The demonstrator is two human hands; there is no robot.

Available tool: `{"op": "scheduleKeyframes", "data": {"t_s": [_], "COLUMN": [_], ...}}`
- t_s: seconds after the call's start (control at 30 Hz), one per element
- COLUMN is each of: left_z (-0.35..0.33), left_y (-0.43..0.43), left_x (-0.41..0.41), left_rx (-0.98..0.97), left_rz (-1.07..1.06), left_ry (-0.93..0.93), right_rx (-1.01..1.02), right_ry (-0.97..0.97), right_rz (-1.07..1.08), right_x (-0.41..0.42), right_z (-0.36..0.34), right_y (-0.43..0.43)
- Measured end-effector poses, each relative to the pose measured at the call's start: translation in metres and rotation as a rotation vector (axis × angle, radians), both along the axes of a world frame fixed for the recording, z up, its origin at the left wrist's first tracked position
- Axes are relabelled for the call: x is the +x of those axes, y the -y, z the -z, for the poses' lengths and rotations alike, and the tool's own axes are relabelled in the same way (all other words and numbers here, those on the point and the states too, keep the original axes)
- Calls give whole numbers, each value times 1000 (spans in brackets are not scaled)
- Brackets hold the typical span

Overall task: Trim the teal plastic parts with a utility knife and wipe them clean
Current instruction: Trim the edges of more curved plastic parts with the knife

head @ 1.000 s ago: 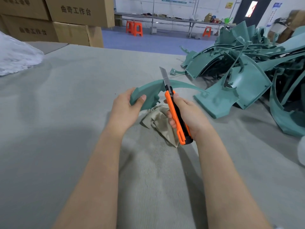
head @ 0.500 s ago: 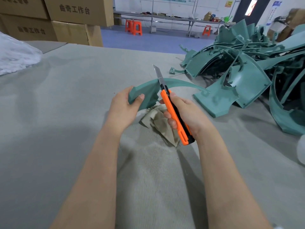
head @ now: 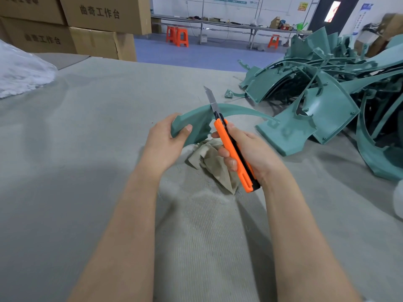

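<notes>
My left hand [head: 168,142] grips the left end of a curved teal plastic part [head: 196,123], thumb on its near face. The part arcs to the right and tapers to a thin tip. My right hand [head: 250,153] holds an orange utility knife [head: 234,152] with its blade extended, pointing up and away, lying against the part's upper edge. A crumpled beige cloth [head: 214,162] lies on the table under both hands, partly hidden by them.
A big heap of teal plastic parts [head: 327,101] fills the table's right side. The grey felt table [head: 76,149] stretches left. A white plastic bag [head: 19,73] sits far left, cardboard boxes [head: 102,25] behind it. Something white [head: 398,199] shows at the right edge.
The knife has slid a little leftward along the part's upper edge, its blade tilting further left. My left hand keeps the same grip on the part.
</notes>
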State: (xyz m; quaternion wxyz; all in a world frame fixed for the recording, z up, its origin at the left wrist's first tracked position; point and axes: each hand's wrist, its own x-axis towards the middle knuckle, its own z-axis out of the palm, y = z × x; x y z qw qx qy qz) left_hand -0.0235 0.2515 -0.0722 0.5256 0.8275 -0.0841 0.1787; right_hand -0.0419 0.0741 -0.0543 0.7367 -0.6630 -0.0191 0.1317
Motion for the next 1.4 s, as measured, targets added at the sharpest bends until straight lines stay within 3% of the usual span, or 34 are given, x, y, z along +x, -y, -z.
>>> {"op": "scheduleKeyframes", "data": {"t_s": [1.1, 1.27, 1.4], "left_z": [2, 1, -1], "left_y": [4, 5, 5], "left_x": [0, -2, -4], "left_rx": [75, 70, 82], "left_rz": [3, -1, 4], "left_ry": [31, 17, 16], "right_rx": [86, -57, 4], "right_ry": [-120, 53, 179], "right_rz": [-72, 190, 525], "right_x": [1, 4, 8], "right_z": [-2, 2, 3], "right_y": [13, 8, 5]}}
